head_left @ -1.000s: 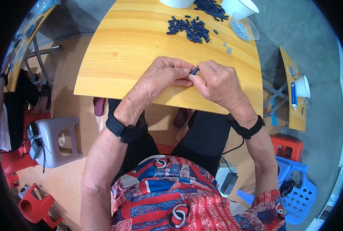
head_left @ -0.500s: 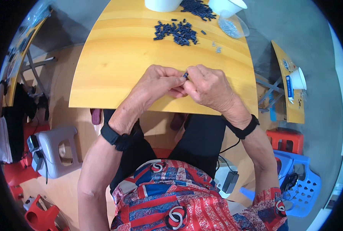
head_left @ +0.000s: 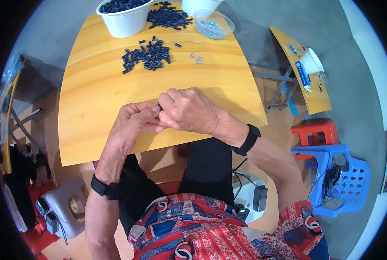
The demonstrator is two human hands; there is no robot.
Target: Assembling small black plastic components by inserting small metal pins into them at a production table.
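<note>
I have both hands together over the near half of the wooden table (head_left: pixel 93 130). My left hand (head_left: pixel 135 123) and my right hand (head_left: pixel 187 108) meet fingertip to fingertip, and between them they pinch one small dark piece (head_left: pixel 159 105), which shows only as a speck at the thumbs. I cannot tell from this view whether it is one part or two being joined, as the fingers cover nearly all of it.

Judging the progress from how things lie: a loose pile of dark pieces (head_left: pixel 146 54) sits toward the far edge, left of centre, and a second heap (head_left: pixel 167 17) lies at the far edge between the two white bowls. The left white bowl (head_left: pixel 124 21) is already full of dark pieces. A clear dish (head_left: pixel 214 25) near the far right corner holds small grey metal bits, and a few of those metal bits (head_left: pixel 196 57) lie loose on the table beside the pile. So I reckon a good share is done, yet both piles remain to be worked through.
</note>
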